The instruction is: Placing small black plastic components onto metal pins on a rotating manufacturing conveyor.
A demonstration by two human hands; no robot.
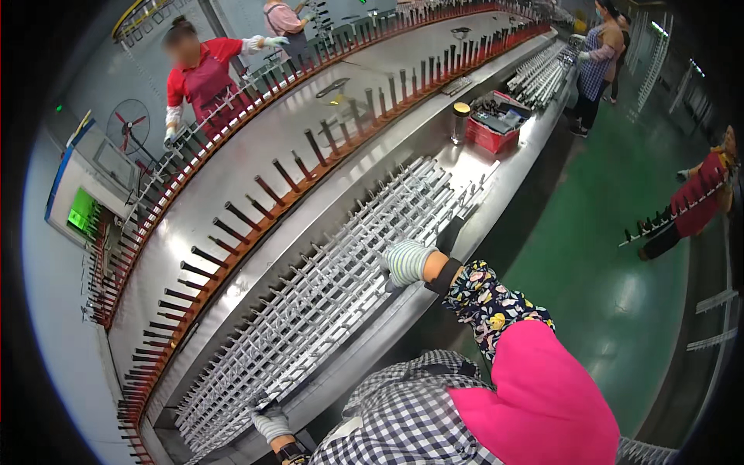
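Note:
A wide pile of silver pronged metal bars (333, 263) lies lengthwise in front of me on the steel bench. My right hand (408, 265), in a striped glove with a grey palm, is closed at the near edge of the pile, around the nearest bar toward its far end. Lower down, my left hand (271, 425), gloved alike, is closed by the near end of the same edge. The fingertips of both hands are partly hidden among the bars.
Beyond the pile runs a curved conveyor with dark upright pegs (273, 200). A red crate (496, 133) of dark parts and a yellow-lidded jar (459, 122) stand farther along the bench. Co-workers (208, 77) stand across the conveyor; another person (701, 194) carries a pronged bar at right.

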